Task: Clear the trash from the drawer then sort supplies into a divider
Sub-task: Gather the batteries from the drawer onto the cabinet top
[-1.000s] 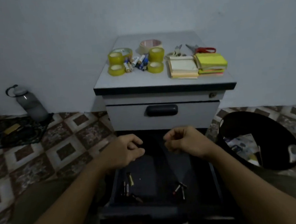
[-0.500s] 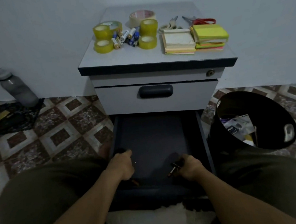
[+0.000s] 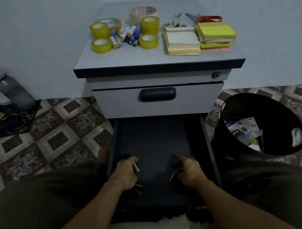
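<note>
Both hands are lowered into the open drawer [image 3: 155, 132], near its front. A gold battery [image 3: 136, 167] is pinched in the curled fingers of the left hand [image 3: 125, 173], its end protruding beside the thumb. The right hand [image 3: 188, 169] is closed around a dark battery [image 3: 172, 176], whose orange tip juts out leftward. Another battery [image 3: 138, 190] lies under the left wrist.

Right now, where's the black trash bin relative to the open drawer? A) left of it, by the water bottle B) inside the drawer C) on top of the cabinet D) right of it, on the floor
D: the black trash bin stands on the tiled floor to the right of the open drawer, with paper trash inside it, while the water bottle is far left by the wall.
</note>
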A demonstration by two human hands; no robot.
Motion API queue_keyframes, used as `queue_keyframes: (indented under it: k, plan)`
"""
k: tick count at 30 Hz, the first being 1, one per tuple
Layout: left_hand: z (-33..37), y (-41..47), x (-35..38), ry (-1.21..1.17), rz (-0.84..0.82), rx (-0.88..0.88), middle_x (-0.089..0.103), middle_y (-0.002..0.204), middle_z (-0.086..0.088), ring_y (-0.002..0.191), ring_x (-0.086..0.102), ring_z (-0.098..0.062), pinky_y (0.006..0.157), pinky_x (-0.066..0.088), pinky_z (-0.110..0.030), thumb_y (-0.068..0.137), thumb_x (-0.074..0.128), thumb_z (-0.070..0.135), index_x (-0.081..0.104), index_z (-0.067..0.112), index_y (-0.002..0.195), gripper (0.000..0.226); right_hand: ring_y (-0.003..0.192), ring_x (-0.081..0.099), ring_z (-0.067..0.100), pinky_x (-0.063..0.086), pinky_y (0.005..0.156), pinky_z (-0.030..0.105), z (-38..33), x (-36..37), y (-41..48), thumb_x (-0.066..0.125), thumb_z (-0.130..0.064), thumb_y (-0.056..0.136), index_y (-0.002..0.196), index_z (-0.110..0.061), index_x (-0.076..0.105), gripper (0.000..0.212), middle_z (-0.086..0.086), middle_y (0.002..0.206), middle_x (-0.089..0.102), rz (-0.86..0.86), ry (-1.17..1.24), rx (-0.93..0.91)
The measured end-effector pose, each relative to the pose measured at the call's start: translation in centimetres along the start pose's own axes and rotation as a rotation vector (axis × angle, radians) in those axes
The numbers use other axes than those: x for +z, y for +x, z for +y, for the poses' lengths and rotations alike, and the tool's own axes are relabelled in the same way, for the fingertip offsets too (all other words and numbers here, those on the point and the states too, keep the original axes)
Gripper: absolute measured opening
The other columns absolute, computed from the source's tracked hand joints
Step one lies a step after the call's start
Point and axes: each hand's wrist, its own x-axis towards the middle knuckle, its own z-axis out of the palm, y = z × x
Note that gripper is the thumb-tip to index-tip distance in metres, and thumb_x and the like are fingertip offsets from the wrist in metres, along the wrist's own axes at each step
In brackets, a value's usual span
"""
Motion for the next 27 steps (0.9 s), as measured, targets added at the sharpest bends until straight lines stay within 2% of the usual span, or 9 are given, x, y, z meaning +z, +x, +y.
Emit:
queue_keyframes:
  k: [6, 10, 13, 15, 17, 18, 20, 23, 27]
  plan:
    - [-0.2, 0.3, 0.1, 0.043, -0.002, 0.056, 0.053, 0.122, -0.006, 0.101, 0.059, -0.019, 0.09, 0.053, -0.03, 0.074, 0.072, 0.001, 0.056, 0.025, 0.129, 0.062, 0.1, 0.063, 0.03, 0.042, 0.073, 0.023, -0.2, 0.3, 0.5, 0.062, -0.019, 0.091, 0.107, -0.009, 0.063, 0.02, 0.014, 0.109, 0.065, 0.048, 0.051, 0.015]
    - [-0.4, 0.3, 0.0, 0.082, -0.046, 0.045, 0.054, 0.121, -0.002, 0.099, 0.058, -0.015, 0.088, 0.053, -0.029, 0.075, 0.071, 0.005, 0.058, 0.028, 0.117, 0.05, 0.106, 0.057, 0.033, 0.043, 0.086, 0.026, -0.2, -0.1, 0.5, 0.066, -0.018, 0.088, 0.11, -0.007, 0.061, 0.025, 0.012, 0.116, 0.054, 0.099, 0.058, -0.013]
    - [-0.3, -0.1, -0.2, 0.117, -0.118, 0.062, 0.047, 0.126, 0.001, 0.104, 0.057, -0.017, 0.091, 0.053, -0.029, 0.073, 0.08, 0.015, 0.055, 0.032, 0.119, 0.055, 0.103, 0.059, 0.03, 0.041, 0.08, 0.023, 0.0, -0.2, 0.8, 0.069, -0.015, 0.086, 0.104, -0.008, 0.064, 0.02, 0.013, 0.112, 0.061, 0.094, 0.078, -0.03]
    - [-0.1, -0.6, -0.1, 0.129, -0.129, 0.076, 0.04, 0.126, 0.003, 0.102, 0.058, -0.019, 0.085, 0.055, -0.028, 0.073, 0.08, 0.011, 0.052, 0.033, 0.117, 0.057, 0.101, 0.061, 0.029, 0.037, 0.073, 0.019, 0.1, -0.2, 0.9, 0.069, -0.015, 0.087, 0.103, -0.007, 0.065, 0.018, 0.013, 0.109, 0.065, 0.08, 0.086, -0.024]
    - [0.0, -0.6, 0.0, 0.106, -0.102, 0.104, 0.041, 0.122, 0.003, 0.094, 0.061, -0.018, 0.075, 0.056, -0.025, 0.068, 0.085, 0.009, 0.053, 0.028, 0.106, 0.054, 0.099, 0.063, 0.026, 0.035, 0.069, 0.017, 0.1, -0.2, 0.9, 0.069, -0.019, 0.089, 0.102, -0.008, 0.067, 0.017, 0.011, 0.106, 0.067, 0.076, 0.087, -0.012]
    - [0.1, -0.6, 0.0, 0.099, -0.081, 0.111, 0.042, 0.121, 0.002, 0.093, 0.061, -0.017, 0.075, 0.053, -0.023, 0.067, 0.087, 0.011, 0.053, 0.026, 0.1, 0.05, 0.098, 0.064, 0.026, 0.035, 0.068, 0.017, 0.1, -0.2, 1.0, 0.069, -0.021, 0.089, 0.101, -0.01, 0.068, 0.017, 0.011, 0.106, 0.068, 0.075, 0.088, -0.004]
    - [0.2, -0.7, 0.0, 0.142, -0.008, 0.123, 0.041, 0.117, 0.001, 0.099, 0.055, -0.017, 0.082, 0.044, -0.021, 0.071, 0.086, 0.021, 0.055, 0.024, 0.097, 0.041, 0.096, 0.064, 0.025, 0.035, 0.068, 0.017, 0.1, -0.2, 1.0, 0.069, -0.022, 0.089, 0.095, -0.013, 0.068, 0.012, 0.011, 0.105, 0.068, 0.086, 0.084, -0.001]
    - [0.3, -0.8, 0.5, 0.16, 0.096, 0.159, 0.034, 0.124, -0.002, 0.112, 0.048, -0.022, 0.095, 0.041, -0.025, 0.082, 0.077, 0.032, 0.06, 0.023, 0.108, 0.032, 0.093, 0.058, 0.022, 0.034, 0.071, 0.016, 0.0, -0.1, 1.0, 0.069, -0.02, 0.089, 0.092, -0.017, 0.061, 0.008, 0.01, 0.109, 0.061, 0.099, 0.074, -0.028]
    - [0.1, -0.5, 0.3, 0.1, 0.107, 0.181, 0.036, 0.125, 0.002, 0.108, 0.047, -0.013, 0.098, 0.04, -0.023, 0.092, 0.066, 0.027, 0.06, 0.019, 0.115, 0.025, 0.096, 0.062, 0.026, 0.04, 0.073, 0.02, 0.1, 0.0, 1.2, 0.069, -0.016, 0.088, 0.102, -0.011, 0.066, 0.015, 0.01, 0.105, 0.062, 0.138, 0.119, -0.015]
